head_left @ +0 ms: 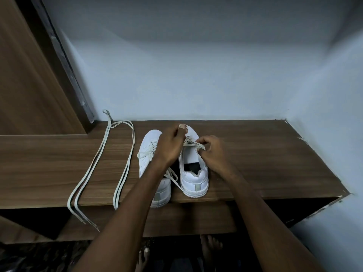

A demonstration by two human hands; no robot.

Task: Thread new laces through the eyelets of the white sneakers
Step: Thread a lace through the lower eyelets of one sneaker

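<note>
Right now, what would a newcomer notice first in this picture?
Two hands, left hand and right hand, pinch a pale lace over the right white sneaker at the middle of the brown wooden shelf. Two long loose pale laces lie on its left part, ends hanging over the front edge.

Reached forward with both bare forearms. Left hand curled, thumb raised, fingers pinching downward. Right hand just beside it, fingers bent in a tight pinching grip.
</note>
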